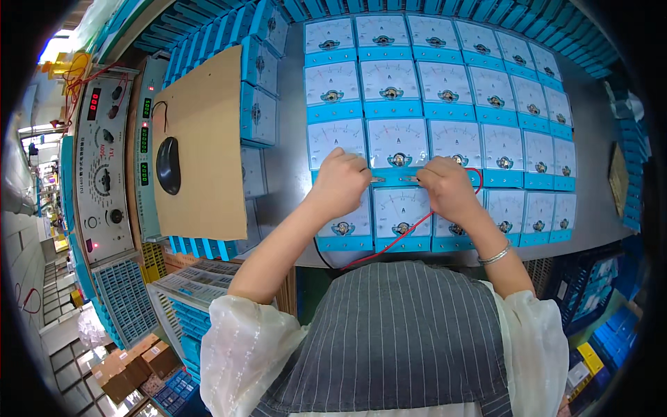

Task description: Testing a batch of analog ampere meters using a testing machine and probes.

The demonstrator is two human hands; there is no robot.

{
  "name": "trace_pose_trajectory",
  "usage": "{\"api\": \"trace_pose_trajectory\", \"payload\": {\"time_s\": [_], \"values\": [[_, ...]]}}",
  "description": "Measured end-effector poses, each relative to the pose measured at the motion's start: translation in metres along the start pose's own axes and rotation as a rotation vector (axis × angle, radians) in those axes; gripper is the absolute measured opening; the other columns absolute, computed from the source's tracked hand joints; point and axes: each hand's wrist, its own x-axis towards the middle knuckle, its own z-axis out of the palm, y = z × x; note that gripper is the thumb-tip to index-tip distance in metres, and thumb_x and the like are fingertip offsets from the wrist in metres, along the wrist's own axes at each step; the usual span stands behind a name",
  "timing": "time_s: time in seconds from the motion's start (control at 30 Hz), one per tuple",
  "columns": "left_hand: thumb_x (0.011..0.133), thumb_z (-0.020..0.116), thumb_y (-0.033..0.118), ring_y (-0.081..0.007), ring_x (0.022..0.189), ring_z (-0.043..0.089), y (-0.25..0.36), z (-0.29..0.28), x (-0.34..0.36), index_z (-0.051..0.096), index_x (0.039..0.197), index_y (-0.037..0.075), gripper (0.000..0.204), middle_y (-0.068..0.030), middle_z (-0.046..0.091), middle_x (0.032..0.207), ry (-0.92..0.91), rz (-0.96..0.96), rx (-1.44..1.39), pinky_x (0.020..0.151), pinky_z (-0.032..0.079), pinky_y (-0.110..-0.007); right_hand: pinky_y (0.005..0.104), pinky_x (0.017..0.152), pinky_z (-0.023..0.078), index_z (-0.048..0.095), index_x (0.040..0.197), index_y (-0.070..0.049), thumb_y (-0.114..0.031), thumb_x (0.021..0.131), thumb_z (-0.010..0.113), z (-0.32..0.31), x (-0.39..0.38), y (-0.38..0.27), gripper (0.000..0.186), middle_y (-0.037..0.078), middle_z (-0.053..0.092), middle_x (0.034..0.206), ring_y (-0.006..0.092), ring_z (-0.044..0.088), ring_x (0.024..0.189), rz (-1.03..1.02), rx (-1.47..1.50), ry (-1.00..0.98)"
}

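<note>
Grey metal workbench (590, 139), bright window (54, 47) far left, tiled floor (62, 347), stacked cardboard boxes (132, 368)

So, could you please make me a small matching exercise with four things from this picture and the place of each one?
Things:
1. black mouse
2. red wire
3. silver bracelet
4. control unit with dials

Places:
a. on the right wrist
b. at the far left of the bench
c. on the brown cardboard sheet
d. running from under the right hand toward the near table edge

Pairs: 1-c, 2-d, 3-a, 4-b. Both the right hand and the left hand hold thin probe tips against a blue-and-white panel meter.
</note>
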Motion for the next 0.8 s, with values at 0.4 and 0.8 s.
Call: {"api": "trace_pose_trajectory", "payload": {"time_s": [0.4, 0.8], "values": [[0.066, 0.067, 0.016, -0.0225, 0.070, 0.053, -0.001, -0.019, -0.002, 0.061, 0.072, 0.008, 0.012, -0.0040, 0.055, 0.065, -0.093, -0.166, 0.040, 0.063, 0.042, -0.036, 0.0368, 0.062, 0.043, 0.056, 0.070, -0.003, 0.005, 0.057, 0.055, 0.003, 0.009, 0.007, 0.015, 0.008, 0.052, 0.070, 0.0261, 0.054, 0.072, -0.037, 0.054, -0.055], [0.075, 0.064, 0.017, -0.0305, 0.089, 0.055, -0.090, -0.176, -0.103, 0.061, 0.098, 0.001, 0.028, -0.0159, 0.060, 0.094, 0.613, -0.643, 0.547, 0.077, 0.043, -0.038, 0.0365, 0.062, 0.043, 0.055, 0.069, -0.004, -0.005, 0.065, 0.063, -0.008, 0.020, -0.002, 0.009, 0.007, 0.053, 0.070, 0.0242, 0.055, 0.071, 0.026, -0.027, -0.140]]}}
